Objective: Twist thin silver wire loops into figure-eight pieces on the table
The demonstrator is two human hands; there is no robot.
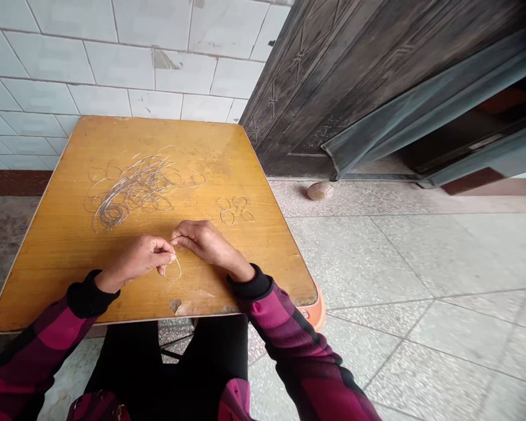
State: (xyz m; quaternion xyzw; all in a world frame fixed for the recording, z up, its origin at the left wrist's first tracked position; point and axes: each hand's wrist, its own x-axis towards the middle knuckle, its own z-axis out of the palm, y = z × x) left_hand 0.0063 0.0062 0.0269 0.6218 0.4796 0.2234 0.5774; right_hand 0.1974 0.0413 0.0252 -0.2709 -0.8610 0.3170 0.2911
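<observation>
Thin wire loop (pixel 179 270) pinched at the fingertips — left hand (pixel 135 260) and right hand (pixel 206 244), 2 grips clamped on it, just above the wooden tabletop (pixel 228 158); tangled wire heap (pixel 134 190) and small wire loops (pixel 234 210) farther forward.

Nothing legible in view: no text, labels, brands, numbers or signs. Carvings on the door (pixel 315 82) look like pattern only.
</observation>
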